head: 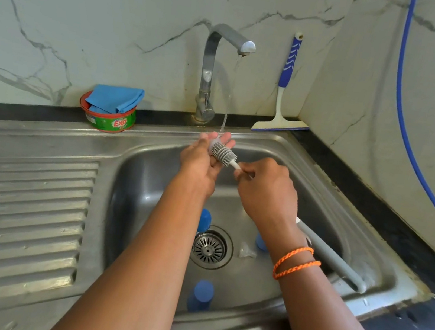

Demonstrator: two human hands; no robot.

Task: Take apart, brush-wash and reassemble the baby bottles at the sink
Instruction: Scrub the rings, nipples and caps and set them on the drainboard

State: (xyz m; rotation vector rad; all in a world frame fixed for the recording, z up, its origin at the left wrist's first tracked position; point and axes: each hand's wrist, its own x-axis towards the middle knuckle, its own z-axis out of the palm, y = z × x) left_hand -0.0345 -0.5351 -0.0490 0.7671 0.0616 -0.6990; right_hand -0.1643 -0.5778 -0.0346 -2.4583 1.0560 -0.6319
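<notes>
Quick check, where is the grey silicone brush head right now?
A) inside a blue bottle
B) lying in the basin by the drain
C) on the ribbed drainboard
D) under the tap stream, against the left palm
D: the grey silicone brush head lies on the open left hand beneath the running steel tap, while the right hand pinches its white stem.

Two hands are showing: the left hand (202,156) and the right hand (269,190). One bottle brush (222,152) is lying between them. Three blue bottle parts are sitting in the one sink (136,169): one near (201,295), one left of the drain (204,219), one right (261,241). One clear teat (246,250), one faucet (210,78), one squeegee (285,90), one soap tub (109,120), one blue cloth (115,98) and two orange wrist threads (295,262) are showing.
</notes>
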